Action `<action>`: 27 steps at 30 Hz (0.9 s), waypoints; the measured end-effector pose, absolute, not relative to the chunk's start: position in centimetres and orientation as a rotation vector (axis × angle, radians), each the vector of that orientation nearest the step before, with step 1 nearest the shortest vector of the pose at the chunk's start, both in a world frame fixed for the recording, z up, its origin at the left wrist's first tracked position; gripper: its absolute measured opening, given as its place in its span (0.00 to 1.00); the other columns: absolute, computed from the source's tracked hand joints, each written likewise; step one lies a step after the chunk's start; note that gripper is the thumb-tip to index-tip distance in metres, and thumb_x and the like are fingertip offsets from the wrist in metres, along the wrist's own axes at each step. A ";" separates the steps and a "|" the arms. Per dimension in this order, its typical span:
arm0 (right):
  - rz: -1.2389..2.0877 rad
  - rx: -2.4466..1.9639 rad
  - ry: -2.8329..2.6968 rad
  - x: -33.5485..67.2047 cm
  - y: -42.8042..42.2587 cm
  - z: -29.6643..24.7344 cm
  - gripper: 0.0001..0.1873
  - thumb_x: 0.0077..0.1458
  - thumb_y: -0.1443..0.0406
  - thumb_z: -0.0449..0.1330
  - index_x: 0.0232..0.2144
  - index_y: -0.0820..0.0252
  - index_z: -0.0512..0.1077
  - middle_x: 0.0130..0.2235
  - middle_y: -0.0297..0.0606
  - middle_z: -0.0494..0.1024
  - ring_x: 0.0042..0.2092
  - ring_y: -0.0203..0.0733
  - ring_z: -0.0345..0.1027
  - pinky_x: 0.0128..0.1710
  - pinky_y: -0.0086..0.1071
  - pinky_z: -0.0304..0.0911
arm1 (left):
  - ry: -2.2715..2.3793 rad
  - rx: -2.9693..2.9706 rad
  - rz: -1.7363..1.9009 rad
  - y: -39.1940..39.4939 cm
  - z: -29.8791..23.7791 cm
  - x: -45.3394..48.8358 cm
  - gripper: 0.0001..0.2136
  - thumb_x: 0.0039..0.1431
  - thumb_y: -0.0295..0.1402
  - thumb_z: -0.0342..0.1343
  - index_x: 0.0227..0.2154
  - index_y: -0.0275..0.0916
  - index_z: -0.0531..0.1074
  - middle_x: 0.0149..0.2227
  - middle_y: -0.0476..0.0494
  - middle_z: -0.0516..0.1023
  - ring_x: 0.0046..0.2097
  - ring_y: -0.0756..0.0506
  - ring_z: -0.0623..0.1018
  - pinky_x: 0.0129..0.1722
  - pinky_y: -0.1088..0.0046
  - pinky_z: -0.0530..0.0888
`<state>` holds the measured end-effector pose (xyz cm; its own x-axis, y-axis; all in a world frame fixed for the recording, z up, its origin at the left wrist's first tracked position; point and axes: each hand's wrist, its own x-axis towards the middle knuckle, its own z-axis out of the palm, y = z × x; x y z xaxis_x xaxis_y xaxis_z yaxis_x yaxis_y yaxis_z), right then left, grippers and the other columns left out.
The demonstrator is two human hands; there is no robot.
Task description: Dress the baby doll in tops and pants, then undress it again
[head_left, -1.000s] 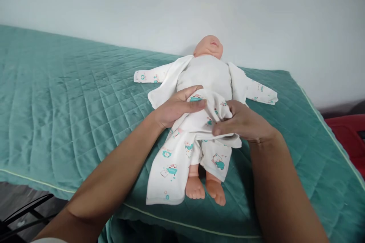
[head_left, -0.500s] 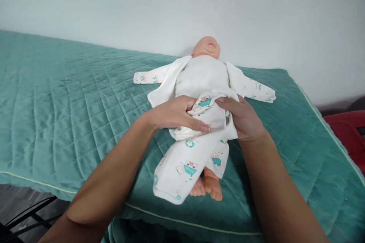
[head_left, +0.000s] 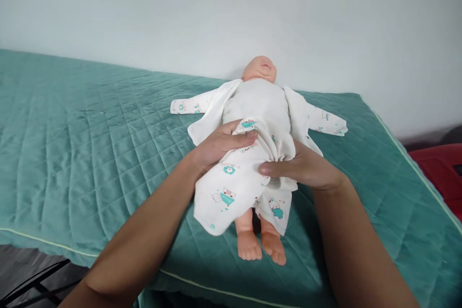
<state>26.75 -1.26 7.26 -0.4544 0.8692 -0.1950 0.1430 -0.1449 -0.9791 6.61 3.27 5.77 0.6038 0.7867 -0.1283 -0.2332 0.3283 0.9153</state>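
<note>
A baby doll (head_left: 257, 101) lies on its back, head toward the wall and bare feet toward me. Its arms are in the sleeves of a white printed baby top (head_left: 209, 115), whose front panels are spread open. My left hand (head_left: 220, 147) grips a bunched white garment (head_left: 231, 192) with boat and animal prints over the doll's lower body, thumb on top. Opposite, my right hand (head_left: 306, 163) pinches the same cloth, its thumb over the fold and its other fingers hidden behind. One printed flap hangs beside the doll's feet. I cannot tell whether this cloth is separate from the top.
A green quilted cover (head_left: 108, 154) spreads over the bed, with a pale piped edge along the front and right. A white wall (head_left: 216, 9) stands behind. At the right is a red object (head_left: 438, 168); dark metal legs (head_left: 39, 284) show at lower left.
My left hand has moved up the cloth and my right hand down it. The printed flap has lifted, baring more of the doll's feet and lower legs. The view has shifted slightly.
</note>
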 end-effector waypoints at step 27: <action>1.262 -1.088 -2.404 25.6 -1.8 7.9 0.11 0.48 0.72 0.58 0.31 0.58 0.80 0.36 0.35 0.83 0.39 0.44 0.74 0.41 0.33 0.65 | 0.997 0.265 1.237 -18.4 3.6 9.7 0.21 0.42 0.47 0.73 0.35 0.38 0.80 0.30 0.43 0.81 0.33 0.43 0.80 0.38 0.67 0.75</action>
